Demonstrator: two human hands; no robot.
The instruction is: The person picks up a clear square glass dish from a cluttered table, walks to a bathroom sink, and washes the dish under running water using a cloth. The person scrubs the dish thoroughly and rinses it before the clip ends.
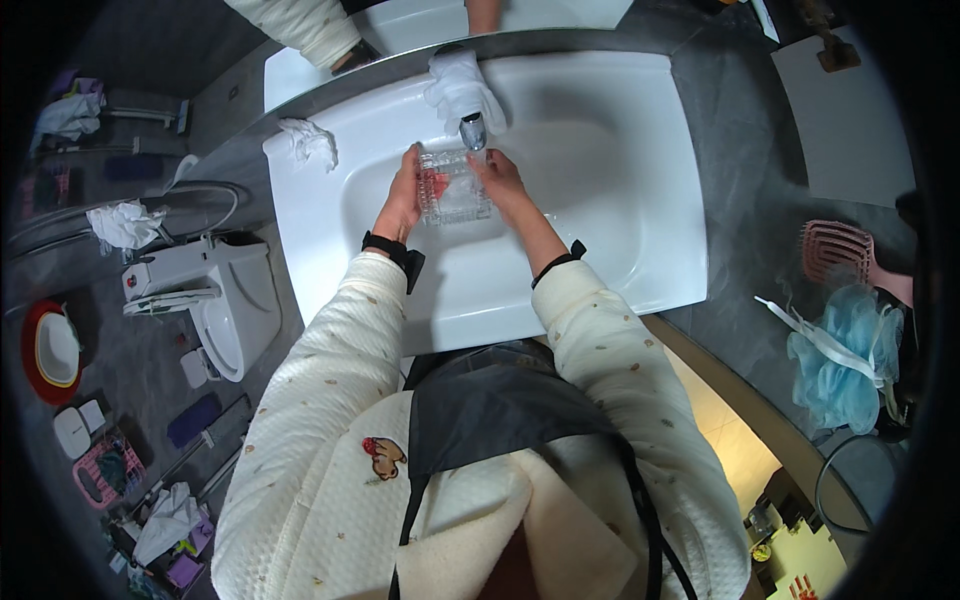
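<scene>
Both my hands hold a clear, ribbed box-like container (459, 196) above the basin of a white washbasin (607, 187). My left hand (403, 193) grips its left side. My right hand (504, 180) grips the upper right corner, just under the spout of a chrome faucet (473, 133). Something red shows through or on the container's left part; what it is cannot be told. A white cloth (459, 82) is wrapped around the faucet body. Whether water is running is hard to make out.
A crumpled white cloth (309, 142) lies on the basin's left corner. On the right counter are a pink hairbrush (836, 251) and a blue mesh bath sponge (840, 375). A toilet (225, 315) stands to the left, with stacked basins (56, 349) beyond. A mirror (420, 19) runs behind the washbasin.
</scene>
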